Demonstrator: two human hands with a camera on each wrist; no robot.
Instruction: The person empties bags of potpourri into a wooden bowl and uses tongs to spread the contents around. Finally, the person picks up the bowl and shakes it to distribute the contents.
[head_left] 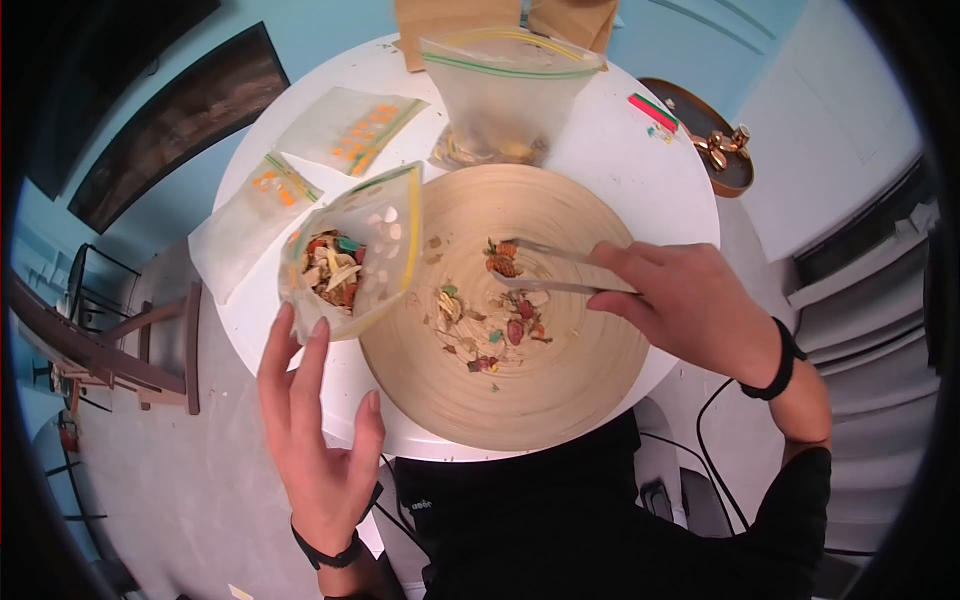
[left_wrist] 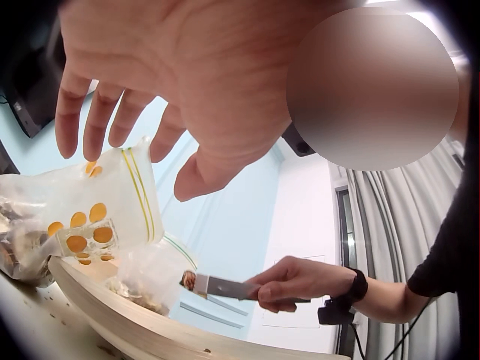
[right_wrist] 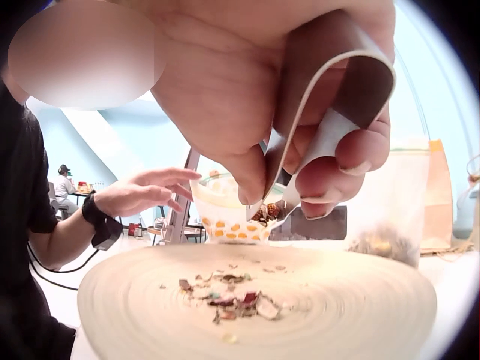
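My right hand (head_left: pixel 690 290) grips metal tongs (head_left: pixel 560 287), their tips around a brown, scaly dried piece like a small pine cone (head_left: pixel 502 258) above the round wooden board (head_left: pixel 590 390). Dried flower and leaf bits (head_left: pixel 515 325) lie scattered on the board, some red, green and pale. My left hand (head_left: pixel 320 430) has its fingers extended, fingertips right at the lower edge of an upright zip bag (head_left: pixel 385 235) with orange spots. Mixed potpourri (head_left: pixel 335 275) shows inside that bag, whose mouth gapes toward the board. In the left wrist view, the palm hangs with nothing in it.
Behind the board stands a larger clear zip bag (head_left: pixel 505 95) with dried pieces at its bottom. Two flat zip bags with orange marks, one nearer (head_left: pixel 245 230) and one farther (head_left: pixel 345 130), lie at the left of the white table (head_left: pixel 690 200). Brown paper bags (head_left: pixel 450 20) stand at the back.
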